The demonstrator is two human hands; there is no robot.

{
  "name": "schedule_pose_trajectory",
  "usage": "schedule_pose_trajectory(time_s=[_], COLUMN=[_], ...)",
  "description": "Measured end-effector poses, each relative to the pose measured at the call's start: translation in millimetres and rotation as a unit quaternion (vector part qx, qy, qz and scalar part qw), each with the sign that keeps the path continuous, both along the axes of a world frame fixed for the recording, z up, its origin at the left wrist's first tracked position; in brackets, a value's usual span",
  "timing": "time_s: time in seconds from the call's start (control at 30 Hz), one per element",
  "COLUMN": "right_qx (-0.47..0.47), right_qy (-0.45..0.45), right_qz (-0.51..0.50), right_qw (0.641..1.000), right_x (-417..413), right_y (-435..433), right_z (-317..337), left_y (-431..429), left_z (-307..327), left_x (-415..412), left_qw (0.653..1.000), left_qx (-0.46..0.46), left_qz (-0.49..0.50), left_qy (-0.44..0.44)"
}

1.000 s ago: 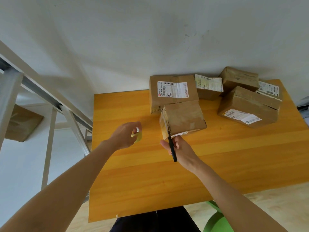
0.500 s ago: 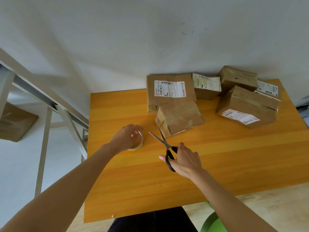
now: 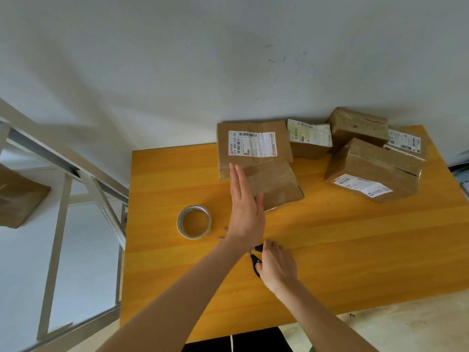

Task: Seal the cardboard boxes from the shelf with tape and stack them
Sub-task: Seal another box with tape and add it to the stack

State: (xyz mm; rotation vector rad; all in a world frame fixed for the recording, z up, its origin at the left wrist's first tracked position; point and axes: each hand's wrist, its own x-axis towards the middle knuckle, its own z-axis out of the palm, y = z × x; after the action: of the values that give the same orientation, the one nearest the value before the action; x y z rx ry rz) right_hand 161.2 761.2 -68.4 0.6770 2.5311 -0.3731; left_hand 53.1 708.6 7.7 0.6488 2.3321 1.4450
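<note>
Both forearms (image 3: 177,303) bare, black clothing (image 3: 253,340) below.

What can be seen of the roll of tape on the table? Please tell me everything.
The roll of tape is a thin ring of clear, yellowish tape on a pale core. It lies flat on the orange wooden table, hole upward, so the tabletop shows through. It sits toward the table's left side. Only the table touches it; the left hand is to its right, apart.

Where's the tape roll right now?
Head view: the tape roll lies flat on the table, just left of the left hand, untouched.
</note>
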Motion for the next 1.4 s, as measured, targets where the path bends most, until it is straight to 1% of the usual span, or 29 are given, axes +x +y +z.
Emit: schedule_pose_trajectory(time_s=[0.13,0.23,0.33,0.47,0.53,0.57,0.6,0.63,0.67,0.7,0.73,0.77,0.8,0.87,0.9,0.97,1.03,1.1,1.17,1.23,1.27,1.33,1.4], right_qx=[-0.033,-0.031,-0.022,-0.014,-0.023,-0.033,-0.048,-0.067,-0.088,-0.11,-0.125,-0.138,-0.148,-0.16,-0.167,-0.183,-0.204,-0.257,-0.331,-0.387,-0.402,-0.422,-0.423], right_qy=[-0.007,-0.012,0.001,0.028,0.029,0.028,0.03,0.044,0.07,0.101,0.13,0.161,0.193,0.252,0.276,0.339,0.402,0.417,0.414,0.405,0.393,0.363,0.357], right_qz=[0.02,0.046,0.071,0.096,0.11,0.114,0.109,0.087,0.047,-0.006,-0.061,-0.112,-0.154,-0.215,-0.249,-0.317,-0.339,-0.326,-0.297,-0.249,-0.219,-0.172,-0.159], right_qw=[0.999,0.998,0.997,0.995,0.993,0.993,0.992,0.993,0.993,0.989,0.982,0.971,0.958,0.93,0.913,0.866,0.826,0.809,0.794,0.79,0.797,0.813,0.817], right_x=[-1.4,1.0,2.8,4.4,5.0,4.9,4.2,3.9,3.4,2.1,0.7,-0.9,-2.6,-7.8,-11.4,-18.2,-24.8,-33.7,-40.9,-47.5,-51.2,-59.4,-68.6], right_y=[3.2,4.2,4.8,8.1,10.3,11.7,13.9,17.0,21.7,28.1,35.2,42.7,50.1,63.4,68.8,77.4,80.9,79.2,74.6,66.7,61.1,48.2,37.8], right_z=[-3.0,-5.5,-8.2,-12.4,-12.9,-12.5,-10.9,-8.1,-5.3,-2.2,1.3,5.3,9.7,20.1,23.6,30.3,40.0,51.0,58.0,60.0,59.9,57.5,52.3], left_y=[4.7,4.0,4.5,7.7,8.6,9.0,9.3,9.4,10.9,14.7,20.3,27.0,34.3,46.2,49.7,52.2,50.7,45.8,35.8,22.2,15.2,2.2,-9.6], left_z=[-8.3,-10.6,-10.9,-4.4,-1.4,-0.2,0.9,2.3,3.0,3.3,4.4,5.9,5.7,1.8,-0.1,1.1,5.2,6.5,6.9,7.8,8.9,10.1,9.3], left_x=[0.9,1.4,0.9,-0.7,-0.7,-0.2,1.1,3.5,5.4,6.8,8.1,7.5,4.5,-1.5,-3.2,-1.9,0.9,0.3,-3.5,-9.0,-11.8,-16.2,-18.4], left_qw=[1.0,1.0,0.999,0.989,0.985,0.988,0.995,0.993,0.978,0.954,0.927,0.903,0.885,0.86,0.855,0.864,0.876,0.892,0.911,0.931,0.942,0.954,0.961], left_qx=[0.001,0.018,0.035,0.08,0.081,0.051,-0.012,-0.095,-0.162,-0.197,-0.219,-0.249,-0.285,-0.357,-0.375,-0.38,-0.368,-0.344,-0.318,-0.293,-0.276,-0.256,-0.247], left_qz=[0.005,0.009,0.016,0.033,0.053,0.064,0.068,0.061,0.037,-0.006,-0.057,-0.101,-0.13,-0.146,-0.144,-0.129,-0.096,-0.065,-0.042,-0.025,-0.017,0.0,0.022], left_qy=[0.027,0.019,-0.017,-0.116,-0.143,-0.129,-0.075,0.017,0.127,0.227,0.297,0.335,0.346,0.334,0.329,0.306,0.295,0.286,0.261,0.216,0.192,0.154,0.124])
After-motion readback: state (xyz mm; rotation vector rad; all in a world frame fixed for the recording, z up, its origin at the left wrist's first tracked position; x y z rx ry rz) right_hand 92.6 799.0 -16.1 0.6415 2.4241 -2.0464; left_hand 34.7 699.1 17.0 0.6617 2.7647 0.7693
